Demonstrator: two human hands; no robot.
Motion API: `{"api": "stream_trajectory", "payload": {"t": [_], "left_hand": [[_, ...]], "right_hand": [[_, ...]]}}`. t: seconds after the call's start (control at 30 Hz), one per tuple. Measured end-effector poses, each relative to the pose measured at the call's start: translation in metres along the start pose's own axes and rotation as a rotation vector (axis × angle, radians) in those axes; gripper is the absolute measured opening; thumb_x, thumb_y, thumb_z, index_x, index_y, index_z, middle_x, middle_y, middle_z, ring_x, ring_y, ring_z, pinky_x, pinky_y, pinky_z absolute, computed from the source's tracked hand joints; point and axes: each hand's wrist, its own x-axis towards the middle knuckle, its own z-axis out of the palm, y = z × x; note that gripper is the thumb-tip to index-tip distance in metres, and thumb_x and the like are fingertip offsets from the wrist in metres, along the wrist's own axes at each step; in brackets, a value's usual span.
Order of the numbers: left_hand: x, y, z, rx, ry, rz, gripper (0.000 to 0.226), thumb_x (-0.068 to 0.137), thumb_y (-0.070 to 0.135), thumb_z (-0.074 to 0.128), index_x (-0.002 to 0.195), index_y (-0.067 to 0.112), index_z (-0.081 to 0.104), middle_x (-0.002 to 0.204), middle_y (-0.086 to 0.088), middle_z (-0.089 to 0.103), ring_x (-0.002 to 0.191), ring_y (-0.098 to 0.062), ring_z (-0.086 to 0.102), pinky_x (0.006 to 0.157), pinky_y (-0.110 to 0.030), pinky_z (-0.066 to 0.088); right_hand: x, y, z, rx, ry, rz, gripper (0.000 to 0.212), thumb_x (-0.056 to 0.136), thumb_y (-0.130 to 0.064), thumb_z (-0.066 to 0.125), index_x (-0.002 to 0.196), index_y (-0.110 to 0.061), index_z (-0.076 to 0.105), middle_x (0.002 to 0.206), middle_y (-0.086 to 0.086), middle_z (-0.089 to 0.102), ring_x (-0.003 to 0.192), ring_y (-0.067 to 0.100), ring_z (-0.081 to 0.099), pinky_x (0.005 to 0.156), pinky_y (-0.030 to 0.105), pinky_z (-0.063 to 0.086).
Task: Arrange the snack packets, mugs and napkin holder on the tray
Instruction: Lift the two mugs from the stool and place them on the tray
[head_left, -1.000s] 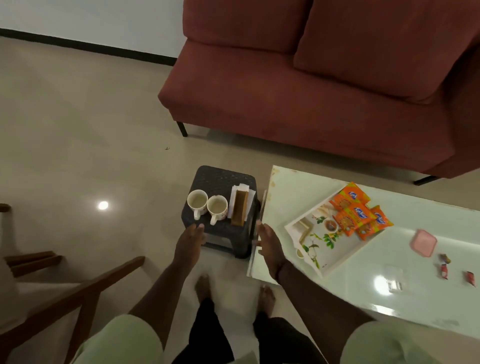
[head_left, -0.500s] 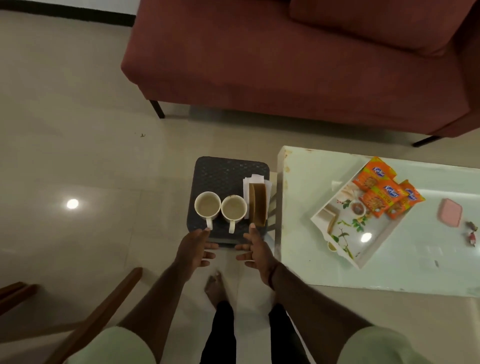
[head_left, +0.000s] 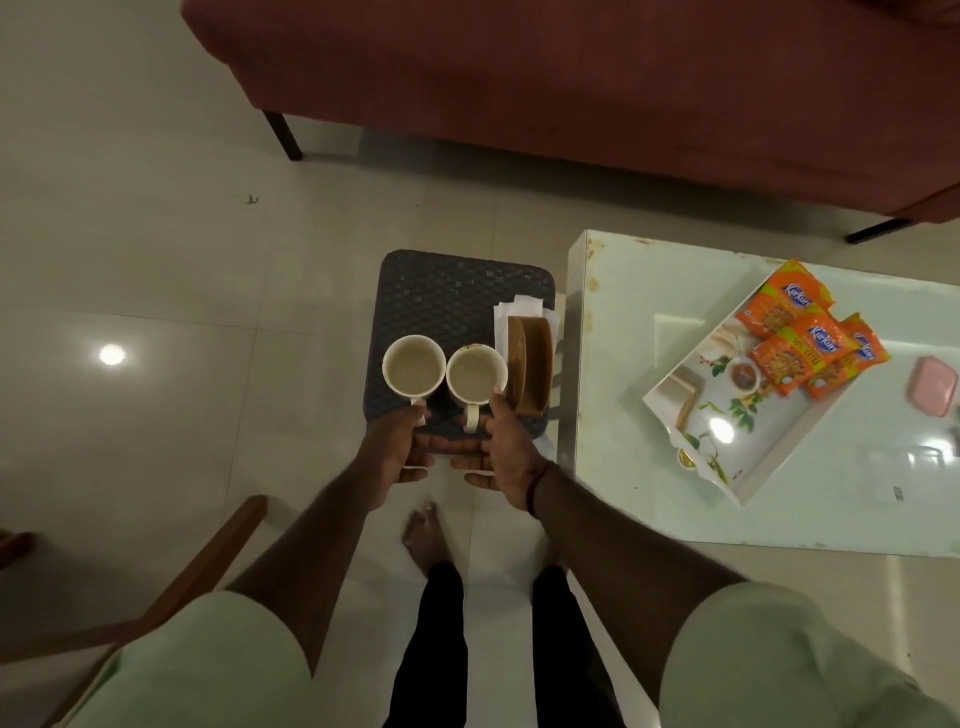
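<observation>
Two white mugs stand side by side on a small dark stool (head_left: 457, 291): the left mug (head_left: 414, 364) and the right mug (head_left: 475, 374), handles toward me. A brown napkin holder (head_left: 530, 364) with white napkins stands just right of them. My left hand (head_left: 397, 449) reaches the left mug's handle, fingers spread. The forefinger of my right hand (head_left: 509, 452) touches the right mug's side; its handle shows between my hands. Three orange snack packets (head_left: 800, 338) lie on the far end of the white floral tray (head_left: 769, 447).
The tray lies askew on a glossy white low table (head_left: 649, 499) right of the stool. A pink lid-like object (head_left: 932, 387) sits at the table's right edge. A red sofa (head_left: 571, 78) stands behind, and a wooden chair arm (head_left: 208, 561) is at my lower left.
I have leaned in over the stool. Both hands have moved forward from the stool's near edge up to the two mugs and now touch them.
</observation>
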Motion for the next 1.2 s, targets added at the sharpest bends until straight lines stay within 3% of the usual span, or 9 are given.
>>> {"api": "stream_trajectory", "payload": {"t": [0.23, 0.4, 0.53, 0.87, 1.2], "left_hand": [[0.008, 0.008, 0.001, -0.063, -0.109, -0.032, 0.045, 0.098, 0.052, 0.04, 0.102, 0.016, 0.066, 0.093, -0.009, 0.075, 0.069, -0.016, 0.063, 0.061, -0.027, 0.049], [0.012, 0.0, 0.002, -0.041, -0.052, 0.1, 0.03, 0.102, 0.038, 0.041, 0.086, 0.016, 0.055, 0.087, -0.014, 0.074, 0.055, -0.013, 0.056, 0.054, -0.025, 0.048], [0.008, -0.002, -0.004, -0.066, -0.032, 0.139, 0.031, 0.102, 0.035, 0.042, 0.082, 0.013, 0.052, 0.077, -0.014, 0.074, 0.047, -0.012, 0.053, 0.052, -0.026, 0.045], [-0.045, 0.003, -0.005, -0.041, -0.012, 0.21, 0.03, 0.102, 0.03, 0.043, 0.082, 0.009, 0.052, 0.07, -0.015, 0.073, 0.044, -0.012, 0.048, 0.047, -0.024, 0.04], [-0.118, 0.04, 0.062, 0.057, -0.071, 0.285, 0.029, 0.103, 0.026, 0.04, 0.083, 0.008, 0.05, 0.065, -0.013, 0.071, 0.041, -0.009, 0.046, 0.045, -0.022, 0.037]], "right_hand": [[0.018, -0.001, -0.001, -0.013, -0.037, 0.007, 0.088, 0.088, -0.08, 0.017, 0.122, -0.016, 0.067, 0.114, 0.009, 0.073, 0.108, 0.023, 0.067, 0.099, 0.046, 0.046], [0.017, -0.001, 0.007, -0.038, 0.01, -0.011, 0.043, 0.1, -0.053, 0.035, 0.099, -0.017, 0.057, 0.101, 0.008, 0.07, 0.095, 0.021, 0.064, 0.082, 0.037, 0.05], [0.011, -0.002, 0.011, -0.002, 0.072, -0.11, 0.034, 0.105, -0.042, 0.036, 0.084, -0.02, 0.05, 0.074, 0.001, 0.054, 0.069, 0.013, 0.052, 0.07, 0.028, 0.047], [-0.043, 0.0, -0.006, 0.068, 0.066, -0.193, 0.035, 0.106, -0.035, 0.035, 0.076, -0.02, 0.043, 0.061, -0.003, 0.04, 0.057, 0.01, 0.036, 0.062, 0.024, 0.037], [-0.106, -0.003, -0.065, 0.255, 0.178, -0.238, 0.03, 0.104, -0.032, 0.042, 0.078, -0.019, 0.05, 0.061, -0.003, 0.046, 0.056, 0.012, 0.042, 0.061, 0.027, 0.043]]}}
